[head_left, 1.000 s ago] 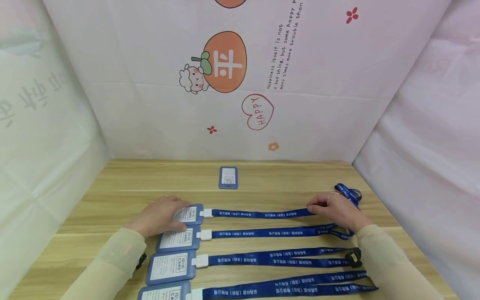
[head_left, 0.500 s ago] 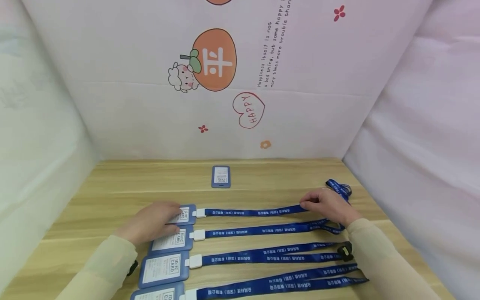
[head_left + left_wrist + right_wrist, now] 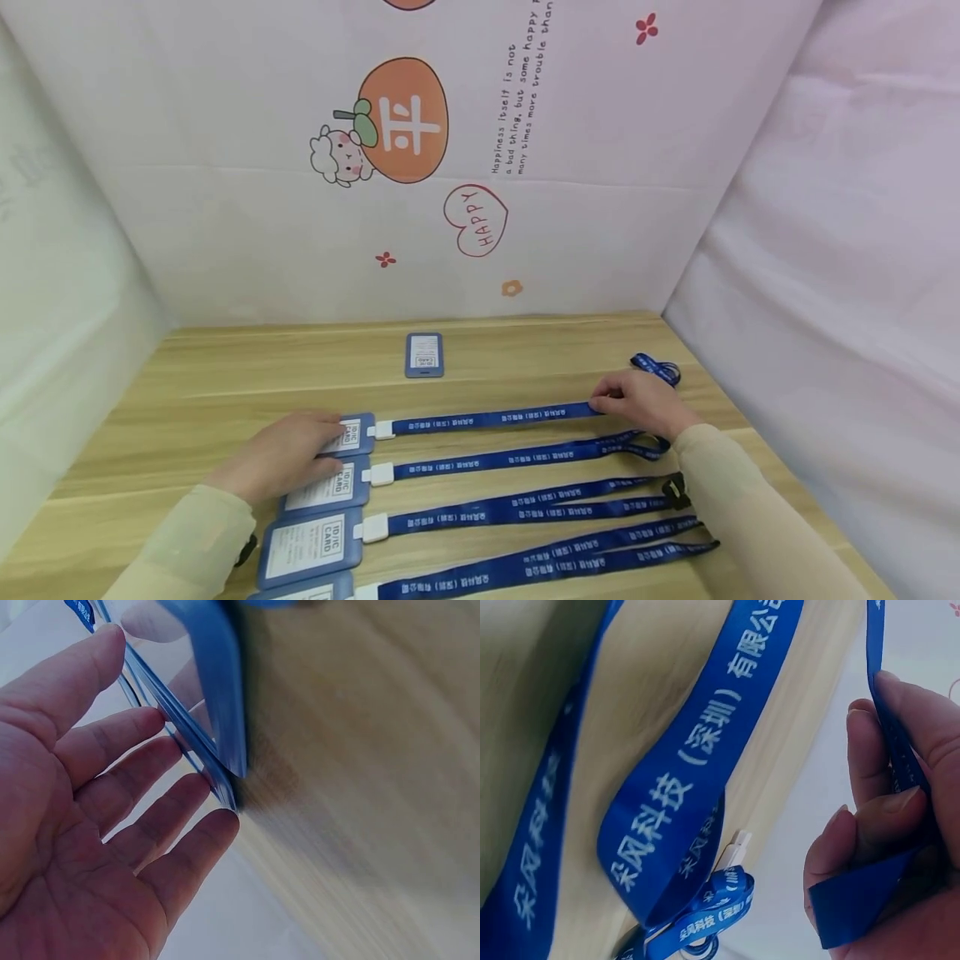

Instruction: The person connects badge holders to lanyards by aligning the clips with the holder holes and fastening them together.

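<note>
My left hand (image 3: 288, 450) lies over the left end of the farthest blue badge holder (image 3: 367, 428), its fingers across the card window. Its thumb reaches over the second badge holder (image 3: 356, 492). In the left wrist view the fingers (image 3: 180, 791) are extended, with tips right at the holder's edge. A white clip (image 3: 384, 430) joins the farthest holder to a blue lanyard (image 3: 480, 418) stretched to the right. Between thumb and fingers, my right hand (image 3: 647, 402) pinches this strap near its far end. In the right wrist view the strap's loose end (image 3: 859, 900) folds across the palm.
Nearer me, several more badge holders (image 3: 307, 550) with blue lanyards (image 3: 480, 463) lie in parallel rows. A black buckle (image 3: 675, 492) sits by my right sleeve. Farther back are a separate badge holder (image 3: 424, 356) and a bundled lanyard (image 3: 657, 367). White cloth walls (image 3: 570, 250) enclose the table.
The head view has swung slightly right, so everything sits farther left in the frame. Both hands keep their places on the farthest holder and its strap.
</note>
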The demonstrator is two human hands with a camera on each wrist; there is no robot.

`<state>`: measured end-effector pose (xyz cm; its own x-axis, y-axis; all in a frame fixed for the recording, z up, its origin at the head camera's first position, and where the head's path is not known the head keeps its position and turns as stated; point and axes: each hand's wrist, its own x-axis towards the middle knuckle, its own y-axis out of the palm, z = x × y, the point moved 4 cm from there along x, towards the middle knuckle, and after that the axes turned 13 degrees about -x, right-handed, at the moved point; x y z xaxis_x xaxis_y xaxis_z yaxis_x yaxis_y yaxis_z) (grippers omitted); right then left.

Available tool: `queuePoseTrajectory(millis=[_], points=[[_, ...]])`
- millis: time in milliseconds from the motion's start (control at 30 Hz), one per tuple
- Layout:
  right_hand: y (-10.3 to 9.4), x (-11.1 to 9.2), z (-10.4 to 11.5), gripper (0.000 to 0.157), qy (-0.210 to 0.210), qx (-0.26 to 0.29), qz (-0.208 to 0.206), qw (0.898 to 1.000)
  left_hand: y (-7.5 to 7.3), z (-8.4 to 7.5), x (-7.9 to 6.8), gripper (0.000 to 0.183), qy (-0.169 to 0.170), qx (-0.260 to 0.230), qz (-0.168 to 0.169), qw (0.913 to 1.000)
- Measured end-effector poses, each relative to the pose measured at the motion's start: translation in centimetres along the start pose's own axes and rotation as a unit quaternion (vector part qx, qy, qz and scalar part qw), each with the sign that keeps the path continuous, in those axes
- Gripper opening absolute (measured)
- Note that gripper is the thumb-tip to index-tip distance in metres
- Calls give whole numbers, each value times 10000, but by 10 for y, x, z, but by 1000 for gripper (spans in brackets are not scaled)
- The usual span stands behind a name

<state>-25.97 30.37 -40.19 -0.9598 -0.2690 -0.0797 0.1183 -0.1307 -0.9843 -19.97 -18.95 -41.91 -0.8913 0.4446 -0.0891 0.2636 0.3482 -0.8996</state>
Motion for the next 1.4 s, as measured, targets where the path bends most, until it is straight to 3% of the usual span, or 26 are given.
queuePoseTrajectory(millis=[200,567,833,1000,1400], points=[[3,0,-10,22,114,-192,-26,9997,-1,0,-1,54,-89,0,70,9999],[-1,-4,-28,18,117,-353,-250,9990,0,0,3,56,-223,117,153,9996],[-3,-5,-40,20,-24,-85,-116,9999,1,-1,2,57,-267,92,181,9994],[1,-7,-46,26,150,16,-10,9999,2,-1,1,58,-269,123,182,9994],[11,-8,-56,24,619,-75,-40,9980,4,-2,1,58,-222,94,206,9995]])
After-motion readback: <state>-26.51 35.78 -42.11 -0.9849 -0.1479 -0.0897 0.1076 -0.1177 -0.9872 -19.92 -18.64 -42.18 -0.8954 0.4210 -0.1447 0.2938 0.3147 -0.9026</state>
